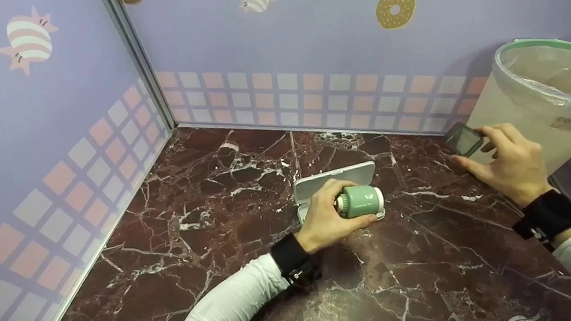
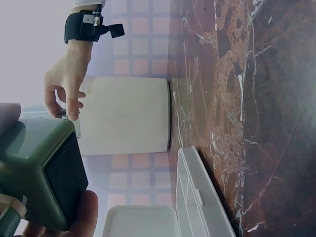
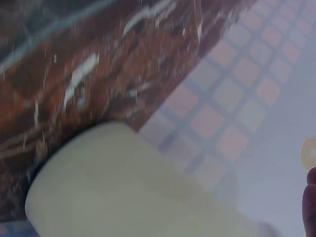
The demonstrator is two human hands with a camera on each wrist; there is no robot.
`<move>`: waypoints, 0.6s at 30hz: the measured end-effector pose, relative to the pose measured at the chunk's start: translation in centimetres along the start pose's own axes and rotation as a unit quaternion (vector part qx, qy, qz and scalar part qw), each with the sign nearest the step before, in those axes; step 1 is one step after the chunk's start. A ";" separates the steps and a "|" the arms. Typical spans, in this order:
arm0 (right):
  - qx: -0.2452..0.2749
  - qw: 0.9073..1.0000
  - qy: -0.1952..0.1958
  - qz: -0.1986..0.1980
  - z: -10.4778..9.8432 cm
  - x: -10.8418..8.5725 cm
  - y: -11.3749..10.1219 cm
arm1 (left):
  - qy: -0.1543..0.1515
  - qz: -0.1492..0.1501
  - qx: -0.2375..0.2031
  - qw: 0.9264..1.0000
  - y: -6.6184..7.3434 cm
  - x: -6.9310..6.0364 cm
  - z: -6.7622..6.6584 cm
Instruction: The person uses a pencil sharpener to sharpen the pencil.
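My left hand (image 1: pixel 324 216) grips a small green device (image 1: pixel 362 200) with cream ends, held above a white hinged case (image 1: pixel 337 178) whose lid stands up. In the left wrist view the device (image 2: pixel 34 163) shows a squarish body with a dark flat face; its exact kind is unclear. Off to the right, my right hand (image 1: pixel 516 163) pinches a small dark, see-through square piece (image 1: pixel 463 139) between thumb and fingers, in front of the bin. The right wrist view catches only fingertips (image 3: pixel 310 202) at its edge, and the piece is out of sight there.
A cream waste bin (image 1: pixel 528 103) with a green rim and a clear liner stands at the right against the wall. Dark red marbled tabletop (image 1: pixel 209 239) runs up to purple walls on the left and at the back.
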State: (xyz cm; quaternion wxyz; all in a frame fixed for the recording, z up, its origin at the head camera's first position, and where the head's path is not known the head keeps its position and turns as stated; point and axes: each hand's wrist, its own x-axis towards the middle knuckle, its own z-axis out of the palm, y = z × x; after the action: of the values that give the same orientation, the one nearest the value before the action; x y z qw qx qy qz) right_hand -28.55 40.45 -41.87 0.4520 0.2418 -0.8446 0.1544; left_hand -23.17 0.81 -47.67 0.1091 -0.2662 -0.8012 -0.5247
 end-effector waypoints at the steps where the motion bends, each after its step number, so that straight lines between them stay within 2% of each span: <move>1: 0.004 1.000 -0.005 -0.003 0.1 -0.2 -0.4 | -0.001 0.001 0.002 1.000 0.0 0.0 0.0; 9: 0.045 0.997 -0.064 -0.011 1.2 -2.1 -3.9 | -0.009 0.009 0.012 1.000 -0.3 0.1 -0.1; 12: 0.070 0.993 -0.096 -0.019 1.6 -2.8 -5.3 | -0.009 0.009 0.018 1.000 -0.3 0.0 -0.1; 18: 0.134 0.982 -0.130 -0.030 2.7 -4.4 -8.1 | -0.002 0.006 0.022 1.000 -0.3 -0.1 -0.1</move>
State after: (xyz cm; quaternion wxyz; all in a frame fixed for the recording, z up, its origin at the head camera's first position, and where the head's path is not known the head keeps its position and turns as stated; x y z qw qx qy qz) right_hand -23.84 33.61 -46.67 0.3063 0.3438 -0.8600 0.2198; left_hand -23.24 0.57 -47.94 0.1164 -0.2697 -0.8112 -0.5056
